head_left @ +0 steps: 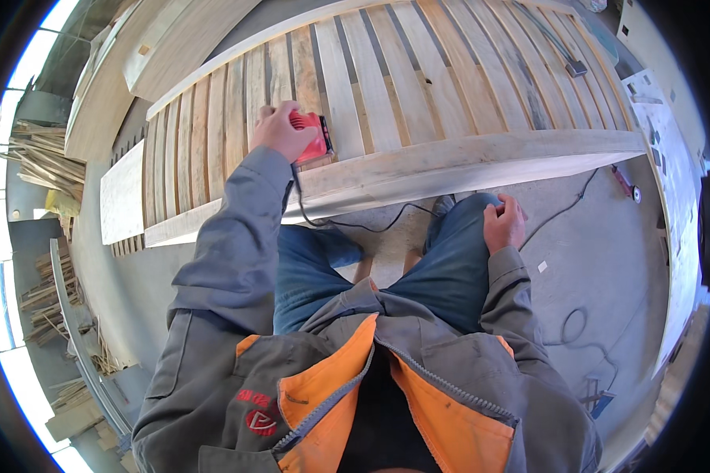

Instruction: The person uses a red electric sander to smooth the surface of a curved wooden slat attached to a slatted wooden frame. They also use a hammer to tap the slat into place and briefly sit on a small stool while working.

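Observation:
My left hand (280, 130) is wrapped round a red electric sander (314, 140). The sander rests on the slats close to the near rail of a long slatted wooden frame (450, 158). From the tool a black cord (375, 229) droops below the rail and runs toward my knees. Loosely curled, my right hand (504, 224) lies on my right knee, with nothing visible in it. The slats (386, 94) are pale to brown wood with narrow gaps between them.
A small dark block with a cord (576, 68) lies on the frame's far right. On the floor at right are a red-handled tool (628, 185) and looped cable (573, 327). Pale panels (173, 47) stand at far left, above piles of wood strips (47, 162).

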Demonstrator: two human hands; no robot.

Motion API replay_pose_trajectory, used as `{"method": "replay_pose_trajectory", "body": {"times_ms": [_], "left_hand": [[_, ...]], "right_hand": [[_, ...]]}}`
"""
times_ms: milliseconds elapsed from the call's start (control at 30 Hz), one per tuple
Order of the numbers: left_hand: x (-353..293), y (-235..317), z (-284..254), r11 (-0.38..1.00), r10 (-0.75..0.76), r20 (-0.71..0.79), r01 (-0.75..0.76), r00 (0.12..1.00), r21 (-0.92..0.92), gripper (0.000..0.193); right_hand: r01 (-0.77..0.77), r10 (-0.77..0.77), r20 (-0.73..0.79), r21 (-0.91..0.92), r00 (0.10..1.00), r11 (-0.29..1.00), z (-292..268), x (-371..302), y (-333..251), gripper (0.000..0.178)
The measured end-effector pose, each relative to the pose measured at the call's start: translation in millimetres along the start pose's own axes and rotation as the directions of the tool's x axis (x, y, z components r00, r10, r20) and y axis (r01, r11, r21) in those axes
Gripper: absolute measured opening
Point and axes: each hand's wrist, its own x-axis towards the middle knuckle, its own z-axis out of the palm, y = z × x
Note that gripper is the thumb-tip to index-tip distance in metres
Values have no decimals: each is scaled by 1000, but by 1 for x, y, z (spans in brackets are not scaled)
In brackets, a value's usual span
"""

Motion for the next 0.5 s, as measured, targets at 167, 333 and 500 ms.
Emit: {"method": "replay_pose_trajectory", "body": {"times_ms": [167, 333, 500], "left_hand": [[-1, 9, 8, 1000, -10, 98, 9, 995, 4, 55], [4, -5, 19, 994, 27, 74, -18, 997, -107, 56], [9, 1, 18, 976, -31, 94, 50, 995, -210, 52]], "right_hand": [[27, -30, 57, 46, 998, 999, 5, 5, -8, 35], [56, -147, 230, 359, 962, 931, 2, 1, -105, 48], [349, -527, 228, 531, 819, 772, 15, 1, -223, 64]]}}
